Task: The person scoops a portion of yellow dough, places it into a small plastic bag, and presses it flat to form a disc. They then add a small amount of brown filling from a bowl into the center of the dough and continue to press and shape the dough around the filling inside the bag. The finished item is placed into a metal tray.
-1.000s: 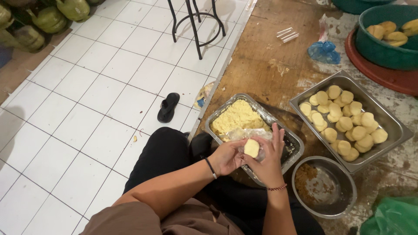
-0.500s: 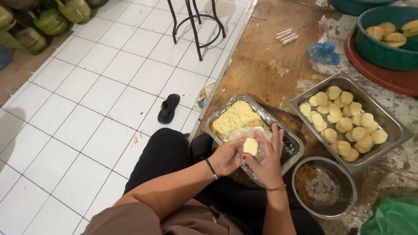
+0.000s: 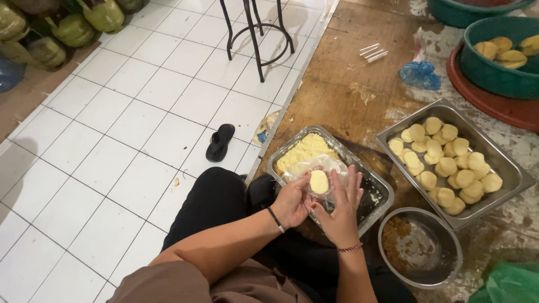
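Note:
My left hand (image 3: 291,200) and my right hand (image 3: 341,209) are together over a steel tray (image 3: 375,189) that holds yellow mash (image 3: 303,150) at its far end. Between their fingers sits a pale yellow dough patty (image 3: 319,181), resting on a thin sheet of clear plastic (image 3: 314,165). Both hands grip the patty through the sheet. To the right, a second steel tray (image 3: 505,174) is filled with several shaped patties (image 3: 443,165).
A round steel bowl (image 3: 443,252) with brown filling (image 3: 400,238) stands by my right wrist. Green tubs (image 3: 494,73) on a red tray (image 3: 505,115), a blue plastic bag (image 3: 420,74), a black slipper (image 3: 219,142), a black stool (image 3: 255,33) and green gas cylinders (image 3: 73,28) are around.
The patty has turned slightly in my fingers. My hands stay in the same place over the tray.

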